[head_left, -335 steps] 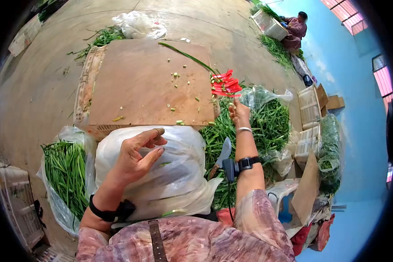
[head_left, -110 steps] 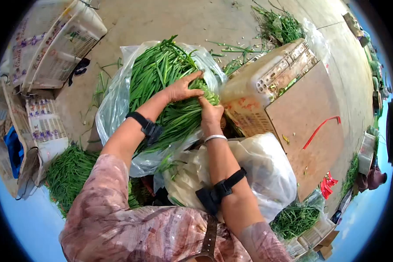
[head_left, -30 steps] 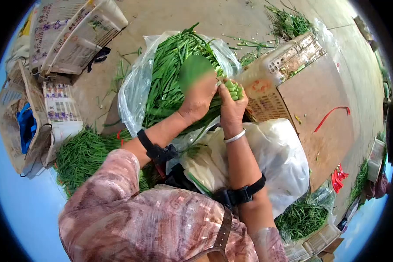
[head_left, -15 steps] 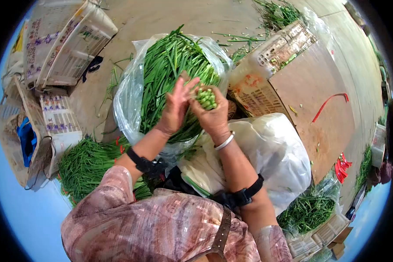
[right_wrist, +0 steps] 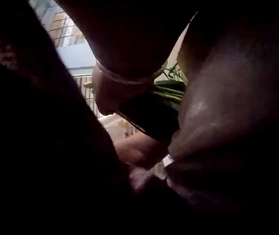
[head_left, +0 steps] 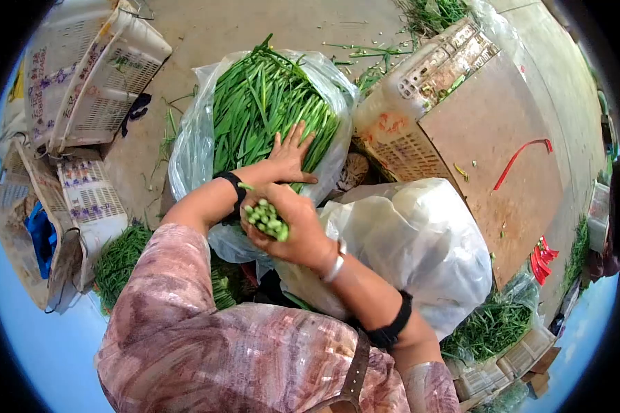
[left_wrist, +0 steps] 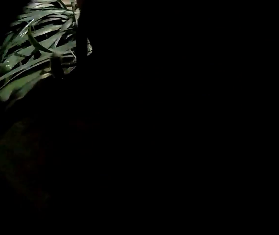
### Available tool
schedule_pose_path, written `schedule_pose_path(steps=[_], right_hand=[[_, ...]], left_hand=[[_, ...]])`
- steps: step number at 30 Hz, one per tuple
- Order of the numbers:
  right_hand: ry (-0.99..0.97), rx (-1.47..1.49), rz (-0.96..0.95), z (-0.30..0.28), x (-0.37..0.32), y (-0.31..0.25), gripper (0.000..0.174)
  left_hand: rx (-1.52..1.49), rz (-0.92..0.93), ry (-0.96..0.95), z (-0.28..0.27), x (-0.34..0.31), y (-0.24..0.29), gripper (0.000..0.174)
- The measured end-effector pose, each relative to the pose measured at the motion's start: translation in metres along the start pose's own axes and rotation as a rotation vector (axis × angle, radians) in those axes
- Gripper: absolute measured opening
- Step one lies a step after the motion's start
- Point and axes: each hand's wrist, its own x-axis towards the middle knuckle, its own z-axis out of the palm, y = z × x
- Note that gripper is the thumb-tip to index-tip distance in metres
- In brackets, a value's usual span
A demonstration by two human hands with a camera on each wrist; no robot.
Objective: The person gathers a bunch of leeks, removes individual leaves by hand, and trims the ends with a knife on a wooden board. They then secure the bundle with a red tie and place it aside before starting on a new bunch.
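Observation:
My right hand [head_left: 293, 224] grips a bunch of garlic chives [head_left: 265, 219] close to my body, its pale green cut ends facing up. In the right wrist view, some green stems [right_wrist: 168, 90] show beside the dark hand and its bangle. My left hand [head_left: 291, 157], fingers spread, rests on the heap of chives [head_left: 255, 110] inside a clear plastic bag [head_left: 189, 151]. The right hand crosses over the left forearm. Long flat leaves [left_wrist: 41, 39] fill a corner of the left wrist view; the rest is black.
A brown board [head_left: 496, 151] on a worn crate [head_left: 399, 131] stands at the right, a red strip [head_left: 517, 162] on it. A stuffed white sack [head_left: 420, 241] sits before me. White crates [head_left: 93, 82] stand left. More chives [head_left: 120, 265] lie at lower left, red ties [head_left: 541, 261] at right.
My right hand has drawn the bunch out of the bag area toward my body. My left hand has left the bunch and spread over the heap. Much earlier, both hands were near the board.

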Motion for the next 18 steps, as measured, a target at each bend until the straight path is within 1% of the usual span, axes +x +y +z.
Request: schedule_pose_path(steps=[1, 3, 4, 5, 6, 7, 8, 9, 10, 12, 13, 14, 15, 16, 17, 18], right_hand=[[0.021, 0.024, 0.027, -0.007, 0.000, -0.016, 0.029], [0.073, 0.352, 0.248, -0.028, -0.004, -0.045, 0.026], [0.132, 0.209, 0.212, -0.046, -0.003, -0.060, 0.027], [0.197, 0.059, 0.173, -0.067, -0.005, -0.076, 0.028], [0.285, 0.101, 0.187, -0.084, -0.010, -0.092, 0.027], [0.435, 0.245, 0.189, -0.098, -0.024, -0.097, 0.028], [0.515, 0.414, 0.157, -0.112, -0.032, -0.113, 0.031], [0.500, 0.415, 0.039, -0.129, -0.037, -0.132, 0.036], [0.525, 0.416, -0.014, -0.147, -0.048, -0.145, 0.038], [0.551, 0.388, -0.153, -0.171, -0.071, -0.178, 0.034], [0.602, 0.362, -0.171, -0.178, -0.086, -0.195, 0.031], [0.648, 0.344, -0.196, -0.190, -0.102, -0.209, 0.028], [0.612, 0.326, -0.245, -0.202, -0.119, -0.221, 0.025], [0.601, 0.318, -0.271, -0.209, -0.135, -0.235, 0.027], [0.660, 0.308, -0.291, -0.208, -0.150, -0.246, 0.030], [0.717, 0.314, -0.308, -0.205, -0.163, -0.251, 0.034]], left_hand=[[0.012, -0.036, -0.046, -0.003, 0.000, 0.003, 0.121], [-0.036, -0.033, -0.055, -0.002, 0.000, 0.001, 0.118], [-0.070, -0.026, -0.062, -0.005, 0.001, -0.001, 0.116], [-0.037, -0.010, -0.057, -0.012, -0.002, 0.001, 0.111], [-0.041, 0.015, -0.038, -0.005, 0.001, -0.004, 0.111], [0.041, 0.029, -0.015, 0.011, 0.006, -0.013, 0.108], [0.124, 0.051, 0.010, 0.019, 0.010, -0.018, 0.106], [0.093, 0.048, 0.035, 0.012, 0.004, -0.013, 0.104], [0.059, 0.059, 0.061, 0.004, -0.005, -0.005, 0.102], [0.095, 0.068, 0.073, 0.004, -0.005, -0.002, 0.101], [0.082, 0.047, 0.078, -0.007, -0.011, 0.006, 0.098], [0.054, 0.003, 0.011, -0.018, -0.009, 0.010, 0.096], [-0.015, 0.059, 0.037, -0.009, 0.004, -0.008, 0.090], [-0.182, 0.103, 0.063, -0.010, 0.012, -0.023, 0.081], [-0.359, 0.132, 0.129, -0.013, 0.021, -0.034, 0.068], [-0.337, 0.068, 0.242, -0.026, 0.022, -0.034, 0.057]])
